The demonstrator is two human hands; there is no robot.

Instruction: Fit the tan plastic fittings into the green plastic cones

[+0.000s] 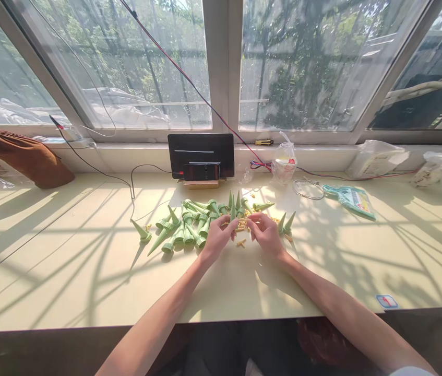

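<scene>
My left hand (219,234) is closed around a green plastic spike (233,208), its tip pointing up. Just to its right, my right hand (266,235) has thumb and fingers drawn together; whatever they may pinch is too small to make out. Between and behind the hands lie small yellow plastic pieces (241,224), and one loose yellow piece (241,243) sits nearer to me. A heap of green spikes (188,224) with flared caps spreads beside my left hand. Two spikes (288,223) stand right of my right hand, and another spike (141,231) stands apart at the far left.
A phone (201,172) leans on a black tablet (201,149) behind the heap, with cables running from it. A brown drawstring bag (28,159) lies at the left. Toward the right are a tied plastic bag (284,159), a teal packet (351,200) and a wire coil (307,189).
</scene>
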